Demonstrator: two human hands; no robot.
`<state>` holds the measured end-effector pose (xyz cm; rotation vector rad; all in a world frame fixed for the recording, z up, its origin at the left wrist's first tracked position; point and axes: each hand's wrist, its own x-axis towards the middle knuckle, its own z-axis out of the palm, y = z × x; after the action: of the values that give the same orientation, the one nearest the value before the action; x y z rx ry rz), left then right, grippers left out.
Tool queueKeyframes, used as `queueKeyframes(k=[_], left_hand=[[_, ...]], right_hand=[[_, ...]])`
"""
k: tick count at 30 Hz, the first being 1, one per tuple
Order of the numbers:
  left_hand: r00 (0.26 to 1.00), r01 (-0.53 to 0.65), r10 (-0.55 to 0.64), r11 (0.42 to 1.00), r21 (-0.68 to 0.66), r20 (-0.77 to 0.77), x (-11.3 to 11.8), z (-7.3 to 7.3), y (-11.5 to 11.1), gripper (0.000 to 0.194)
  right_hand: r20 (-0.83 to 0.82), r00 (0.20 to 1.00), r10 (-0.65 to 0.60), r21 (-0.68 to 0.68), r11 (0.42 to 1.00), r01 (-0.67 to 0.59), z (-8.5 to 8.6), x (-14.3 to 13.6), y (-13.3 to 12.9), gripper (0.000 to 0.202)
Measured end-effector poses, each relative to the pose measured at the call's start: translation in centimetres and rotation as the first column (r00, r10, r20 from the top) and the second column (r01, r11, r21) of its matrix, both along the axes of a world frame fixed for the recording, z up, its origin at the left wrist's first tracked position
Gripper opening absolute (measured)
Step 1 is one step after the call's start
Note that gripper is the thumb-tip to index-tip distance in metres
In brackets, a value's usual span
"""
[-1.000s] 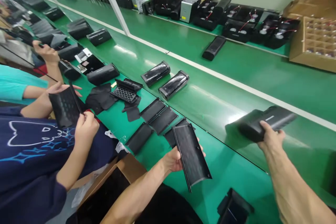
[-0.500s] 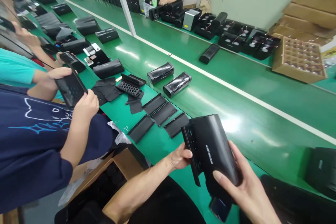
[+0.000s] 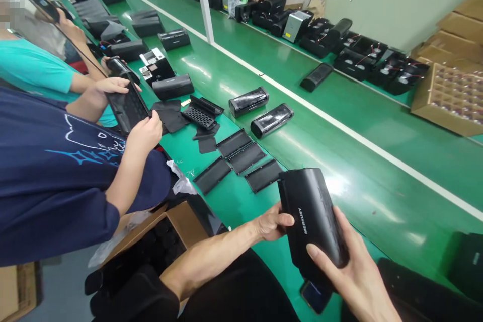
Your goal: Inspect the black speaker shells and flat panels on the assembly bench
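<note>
A black speaker housing point(image 3: 311, 221), curved on one side and lettered "MERKURY", is tilted in front of me. My right hand point(image 3: 349, 261) is closed round its lower right side, thumb across the front. At the left edge my left hand point(image 3: 273, 222) pinches it, pressing a black panel against its open side; most of that panel is hidden behind the housing. A dark phone point(image 3: 316, 296) lies on the green bench below. Several flat black panels point(image 3: 247, 157) lie just beyond my left hand.
Two glossy black speakers point(image 3: 272, 119) sit on the green conveyor point(image 3: 339, 146). A co-worker in a navy shirt point(image 3: 75, 176) holds a black panel point(image 3: 130, 110) on my left. An open cardboard box point(image 3: 186, 226) stands below the bench. A partitioned carton point(image 3: 449, 95) is at far right.
The panel in my left hand has swung in from standing off the housing's left side to lie against it. My view has shifted slightly left.
</note>
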<state>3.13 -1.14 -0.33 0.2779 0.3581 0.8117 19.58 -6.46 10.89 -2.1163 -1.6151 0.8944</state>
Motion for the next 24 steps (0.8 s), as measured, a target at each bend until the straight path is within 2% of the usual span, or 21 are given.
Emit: queueKeyframes(k=[6,14,24], left_hand=[[1.0,0.004,-0.004,0.998,-0.057,0.004,0.0,-0.5,0.1,0.072],[1.0,-0.003,0.003,0.997,-0.074,-0.008,0.0,-1.0,0.0,0.075],[0.995,0.036,-0.044,0.995,-0.092,-0.084,0.3,-0.9,0.0,0.08]], right_hand=[[-0.029,0.999,-0.036,-0.023,0.999,0.036,0.1,-0.1,0.0,0.095],[0.011,1.0,-0.005,-0.106,0.994,0.007,-1.7,1.4,-0.2,0.103],[-0.061,0.998,0.005,-0.108,0.994,-0.011,-1.8,0.4,-0.1,0.104]])
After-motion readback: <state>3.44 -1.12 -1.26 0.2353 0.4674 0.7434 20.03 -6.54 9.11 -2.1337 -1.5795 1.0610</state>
